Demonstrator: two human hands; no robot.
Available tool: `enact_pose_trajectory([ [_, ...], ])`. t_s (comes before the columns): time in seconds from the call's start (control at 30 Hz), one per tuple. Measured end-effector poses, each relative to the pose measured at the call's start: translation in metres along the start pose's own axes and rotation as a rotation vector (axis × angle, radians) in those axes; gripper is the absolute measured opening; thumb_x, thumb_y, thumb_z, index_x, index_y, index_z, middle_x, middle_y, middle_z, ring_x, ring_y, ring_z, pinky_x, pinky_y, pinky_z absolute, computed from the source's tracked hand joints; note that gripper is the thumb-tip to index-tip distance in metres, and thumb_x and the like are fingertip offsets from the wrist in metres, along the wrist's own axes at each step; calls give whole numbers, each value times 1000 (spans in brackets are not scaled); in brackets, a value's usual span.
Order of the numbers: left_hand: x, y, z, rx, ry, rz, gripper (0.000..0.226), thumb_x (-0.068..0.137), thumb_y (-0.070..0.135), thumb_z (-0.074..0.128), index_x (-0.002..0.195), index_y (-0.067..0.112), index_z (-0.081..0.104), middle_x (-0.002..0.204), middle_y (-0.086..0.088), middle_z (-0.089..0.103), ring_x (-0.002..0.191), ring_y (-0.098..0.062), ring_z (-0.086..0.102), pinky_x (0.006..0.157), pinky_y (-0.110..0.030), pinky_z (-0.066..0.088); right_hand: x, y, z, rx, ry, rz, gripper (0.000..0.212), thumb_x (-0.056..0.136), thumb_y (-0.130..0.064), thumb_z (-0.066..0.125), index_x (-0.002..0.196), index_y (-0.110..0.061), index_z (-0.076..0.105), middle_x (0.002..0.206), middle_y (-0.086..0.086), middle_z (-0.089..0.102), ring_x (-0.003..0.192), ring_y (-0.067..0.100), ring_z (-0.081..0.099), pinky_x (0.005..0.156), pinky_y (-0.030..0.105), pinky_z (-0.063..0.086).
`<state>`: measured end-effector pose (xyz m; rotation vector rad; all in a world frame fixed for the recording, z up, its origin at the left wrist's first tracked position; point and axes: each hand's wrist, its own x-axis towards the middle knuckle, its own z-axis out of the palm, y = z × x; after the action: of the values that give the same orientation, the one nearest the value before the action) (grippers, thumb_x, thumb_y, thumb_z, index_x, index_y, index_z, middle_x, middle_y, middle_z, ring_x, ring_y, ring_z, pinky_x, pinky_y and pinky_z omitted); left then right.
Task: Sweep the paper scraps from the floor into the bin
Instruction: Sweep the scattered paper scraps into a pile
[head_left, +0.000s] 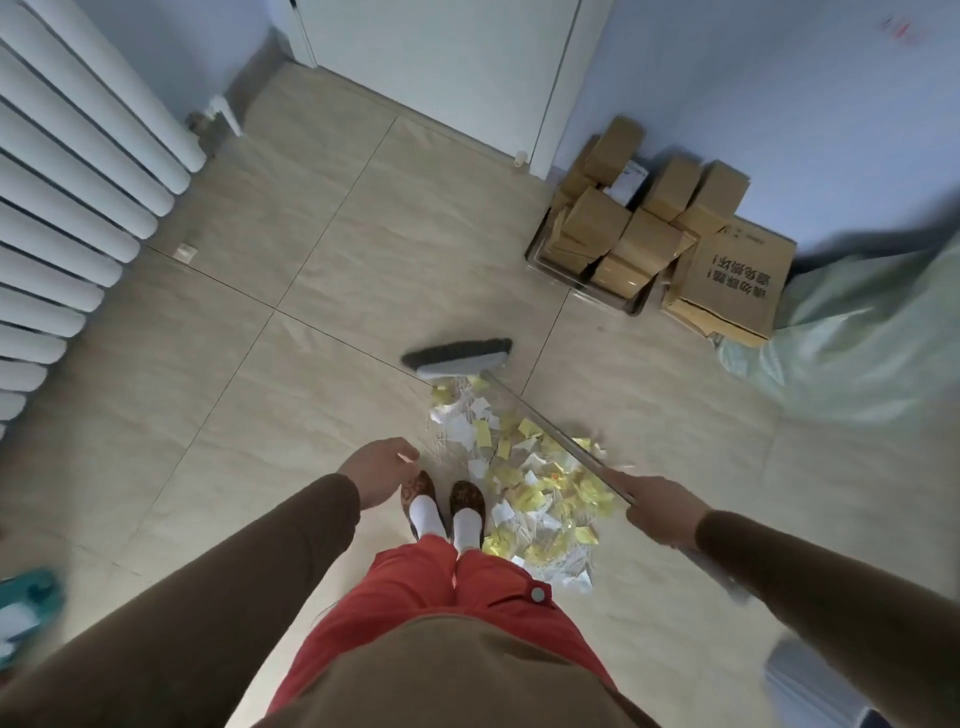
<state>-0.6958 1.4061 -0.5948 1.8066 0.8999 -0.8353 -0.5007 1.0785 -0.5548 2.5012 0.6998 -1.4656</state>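
Note:
A pile of yellow and white paper scraps (535, 488) lies on the beige tiled floor just right of my feet. A broom with a grey head (460, 357) rests on the floor beyond the pile, bristles facing away from me, its metal handle (550, 431) slanting back over the scraps. My right hand (662, 509) grips that handle near its lower end. My left hand (382, 467) hangs free above my left foot, fingers loosely curled with nothing in them. No bin is clearly visible.
Cardboard boxes (670, 239) are stacked against the far right wall. A pale green sack (857, 332) lies at the right. A white radiator (78, 182) lines the left wall, with a closed white door (441, 62) ahead. A teal object (26, 603) sits at the lower left, a grey object (810, 680) at the lower right.

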Motion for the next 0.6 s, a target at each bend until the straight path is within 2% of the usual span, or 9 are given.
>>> enact_pose_trajectory([
  [0.1,16,9,-7,-9,8,38,24,90,30,62,112,23,67,106,-5,70,99,-24,67,86,-35,53,-43,27,9,-15,-7,47,74,88,-15,44,147,-55,29,140,-3,58,119,19,58,95,27,46],
  [0.2,23,20,-5,-16,8,74,21,90,29,62,109,24,67,107,-5,70,100,-24,67,87,-35,52,-91,40,8,34,-5,62,67,91,-19,48,147,-54,32,140,-11,57,112,11,60,90,19,45],
  [0.27,22,27,1,-8,1,92,21,90,27,62,110,23,67,107,-5,70,101,-24,67,88,-35,51,-112,38,9,97,-1,62,64,95,-19,48,148,-52,32,136,-12,59,85,-3,57,71,8,41],
  [0.3,21,29,5,3,-4,100,23,90,27,62,112,21,67,107,-6,70,101,-24,67,88,-35,51,-114,36,10,144,11,48,63,96,-20,49,148,-51,33,132,-11,62,71,-5,54,63,8,41],
  [0.37,17,32,15,21,-7,108,26,91,26,62,115,19,67,107,-6,71,102,-25,66,90,-35,51,-106,29,11,247,45,11,61,95,-19,48,147,-50,36,116,-7,68,54,4,58,51,12,46],
  [0.43,13,34,26,21,-5,120,26,91,25,62,115,18,67,106,-7,71,101,-25,67,90,-35,51,-84,19,10,291,74,-23,63,94,-19,49,148,-48,34,107,-2,67,51,12,61,46,20,51],
  [0.5,7,34,35,9,4,120,23,91,23,62,113,18,67,103,-6,71,98,-24,68,85,-32,50,-52,5,10,284,96,-72,63,94,-18,50,150,-44,33,109,3,65,53,11,59,46,20,50],
  [0.6,-4,26,48,14,43,101,21,91,24,61,110,19,67,104,-6,71,98,-24,68,83,-33,52,-9,-20,11,185,128,-148,63,96,-18,48,153,-37,31,128,10,62,73,11,54,61,19,43],
])
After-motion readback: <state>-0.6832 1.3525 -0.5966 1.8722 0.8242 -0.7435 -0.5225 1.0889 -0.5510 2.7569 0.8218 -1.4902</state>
